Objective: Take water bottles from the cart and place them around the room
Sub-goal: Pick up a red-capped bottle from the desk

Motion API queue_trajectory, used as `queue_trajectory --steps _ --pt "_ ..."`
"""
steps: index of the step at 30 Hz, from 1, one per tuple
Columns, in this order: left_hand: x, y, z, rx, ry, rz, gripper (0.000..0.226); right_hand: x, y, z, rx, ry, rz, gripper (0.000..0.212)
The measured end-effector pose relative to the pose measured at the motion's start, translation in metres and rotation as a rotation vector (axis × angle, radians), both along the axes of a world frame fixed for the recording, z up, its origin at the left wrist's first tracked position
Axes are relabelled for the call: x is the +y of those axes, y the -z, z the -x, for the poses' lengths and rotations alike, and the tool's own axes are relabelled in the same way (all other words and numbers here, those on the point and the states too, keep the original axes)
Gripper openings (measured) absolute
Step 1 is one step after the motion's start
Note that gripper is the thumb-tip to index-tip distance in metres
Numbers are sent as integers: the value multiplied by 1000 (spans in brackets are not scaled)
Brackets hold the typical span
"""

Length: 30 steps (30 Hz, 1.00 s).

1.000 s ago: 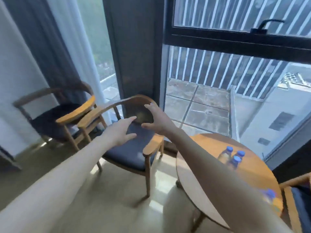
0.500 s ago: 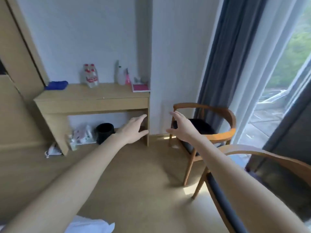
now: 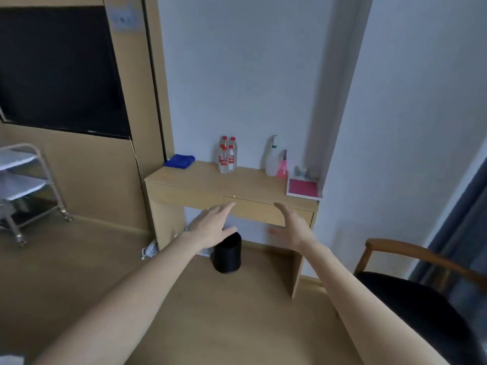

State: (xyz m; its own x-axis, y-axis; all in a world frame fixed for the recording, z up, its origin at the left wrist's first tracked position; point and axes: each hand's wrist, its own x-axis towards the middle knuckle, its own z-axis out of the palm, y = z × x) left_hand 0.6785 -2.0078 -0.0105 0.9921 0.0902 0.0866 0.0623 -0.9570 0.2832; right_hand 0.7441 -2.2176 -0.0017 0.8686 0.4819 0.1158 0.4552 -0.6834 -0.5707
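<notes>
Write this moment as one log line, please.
left hand: open, empty | right hand: open, empty | water bottles: upright on desk | cart: left

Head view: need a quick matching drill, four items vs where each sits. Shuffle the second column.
Things:
1. water bottles
2. blue cloth
3. black bin
4. cart

Places:
A. on the floor under the desk
B. far left, against the wood-panelled wall
C. left end of the desk top
D. middle of the desk top, by the wall

Pairs: 1-D, 2-C, 3-A, 4-B
</notes>
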Motion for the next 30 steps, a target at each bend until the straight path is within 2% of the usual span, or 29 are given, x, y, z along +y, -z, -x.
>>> queue_trajectory --steps 5,11,17,22,30 --pt "44 11 -64 -15 -60 53 74 75 18 -83 57 -85 -41 70" --pt "154 37 -159 -49 -160 167 80 195 57 -187 148 -199 -27 70" --pt "246 40 -260 -86 -172 353 80 285 76 -289 255 -122 -55 70" --pt "294 39 -356 -104 -157 368 78 332 80 -378 282 -75 -143 68" --pt "344 85 -519 -33 -106 377 81 390 120 -541 316 -10 -246 69"
